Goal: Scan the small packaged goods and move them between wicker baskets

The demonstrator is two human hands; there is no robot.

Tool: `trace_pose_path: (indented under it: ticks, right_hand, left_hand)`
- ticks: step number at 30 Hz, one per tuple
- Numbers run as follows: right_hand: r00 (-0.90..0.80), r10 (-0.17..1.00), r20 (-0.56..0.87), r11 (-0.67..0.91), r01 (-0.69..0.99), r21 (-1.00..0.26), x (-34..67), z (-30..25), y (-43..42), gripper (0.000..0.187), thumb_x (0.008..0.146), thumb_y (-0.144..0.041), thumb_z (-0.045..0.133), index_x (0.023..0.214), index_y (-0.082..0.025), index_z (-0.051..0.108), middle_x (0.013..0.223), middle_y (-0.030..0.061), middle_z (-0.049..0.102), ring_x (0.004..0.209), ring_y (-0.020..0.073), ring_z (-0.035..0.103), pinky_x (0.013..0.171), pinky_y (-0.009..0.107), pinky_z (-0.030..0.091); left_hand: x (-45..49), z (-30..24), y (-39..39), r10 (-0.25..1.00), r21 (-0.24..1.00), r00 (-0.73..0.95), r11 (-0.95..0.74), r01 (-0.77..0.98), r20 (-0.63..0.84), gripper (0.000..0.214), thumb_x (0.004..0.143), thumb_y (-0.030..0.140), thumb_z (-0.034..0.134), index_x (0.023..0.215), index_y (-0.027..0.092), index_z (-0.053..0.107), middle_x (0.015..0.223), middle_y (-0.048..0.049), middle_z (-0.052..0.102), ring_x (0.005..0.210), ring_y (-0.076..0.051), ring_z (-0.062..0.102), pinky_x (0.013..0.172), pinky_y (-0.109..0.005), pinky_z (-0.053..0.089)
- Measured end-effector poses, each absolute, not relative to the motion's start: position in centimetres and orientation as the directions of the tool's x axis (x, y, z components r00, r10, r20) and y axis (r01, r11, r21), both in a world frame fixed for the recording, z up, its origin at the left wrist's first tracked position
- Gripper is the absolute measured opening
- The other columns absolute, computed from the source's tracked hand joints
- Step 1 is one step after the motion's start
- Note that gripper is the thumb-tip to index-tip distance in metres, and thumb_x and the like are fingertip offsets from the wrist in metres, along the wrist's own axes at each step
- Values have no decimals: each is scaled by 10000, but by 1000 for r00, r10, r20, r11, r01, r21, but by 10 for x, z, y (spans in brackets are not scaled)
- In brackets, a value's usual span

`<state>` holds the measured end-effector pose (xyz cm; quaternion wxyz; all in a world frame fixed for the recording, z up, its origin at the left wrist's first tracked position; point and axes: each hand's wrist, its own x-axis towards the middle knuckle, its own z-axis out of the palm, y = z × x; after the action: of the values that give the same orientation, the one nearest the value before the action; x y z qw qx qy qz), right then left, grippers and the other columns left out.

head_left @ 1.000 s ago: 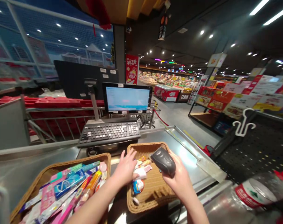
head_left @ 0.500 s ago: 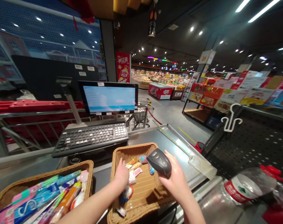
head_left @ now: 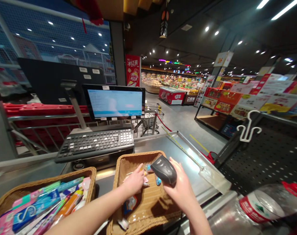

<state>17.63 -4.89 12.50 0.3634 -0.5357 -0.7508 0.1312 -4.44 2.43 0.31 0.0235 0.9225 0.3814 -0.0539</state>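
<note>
My right hand [head_left: 181, 189] grips a dark grey barcode scanner [head_left: 164, 169], holding it over the right wicker basket [head_left: 125, 161]. My left hand [head_left: 133, 182] reaches into that basket with fingers curled around small wrapped sweets [head_left: 145, 168]; which piece it holds I cannot make out. More small packets [head_left: 129, 204] lie on the basket floor near my left wrist.
A left wicker basket [head_left: 88, 173] holds several toothpaste boxes and snack packs [head_left: 35, 209]. Behind stand a black keyboard [head_left: 95, 143] and a lit checkout screen [head_left: 114, 102]. A steel counter [head_left: 177, 147] runs right; a clear bottle with a red cap [head_left: 266, 204] lies at lower right.
My left hand moved from the middle of the basket toward its far side among the sweets. The scanner stayed over the basket. The view swung right, then slightly back.
</note>
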Motion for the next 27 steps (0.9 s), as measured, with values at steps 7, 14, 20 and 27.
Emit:
trace_pose_path:
  ticks: [7,14,20,27]
  right_hand:
    - [-147,902,406,384,704,-598,179,122,-50,567,670,-149,581,1236,-152,551,1339,155,577,1360,321,433,1165,599,219]
    - [-166,903,396,391,696,-602,177,124,-51,586,650,-117,570,1231,-187,566,1331,127,585,1375,322,412,1163,617,206]
    - [-140,905,401,379,693,-614,177,121,-51,590,659,-131,570,1248,-168,548,1326,139,585,1366,326,423,1167,608,211]
    - [-128,907,401,368,704,-608,180,117,-51,598,657,-127,565,1253,-167,542,1317,127,588,1362,324,427,1171,596,215]
  left_hand:
    - [-62,-11,26,816,-35,532,-552,833,-227,529,692,551,670,1066,180,720,1249,-193,645,1284,-388,461,1142,-637,112]
    - [-54,-14,38,803,11,561,-571,821,-201,330,798,316,607,1078,174,707,1261,-184,624,1247,-344,506,1154,-599,147]
    - [-46,-13,52,733,73,647,-648,758,-211,256,879,284,534,1065,269,708,1445,-92,503,1392,-284,364,1159,-576,159]
    - [-46,-38,60,758,99,613,-608,787,-223,182,795,164,599,914,189,734,1173,-156,684,1213,-314,552,1120,-604,208]
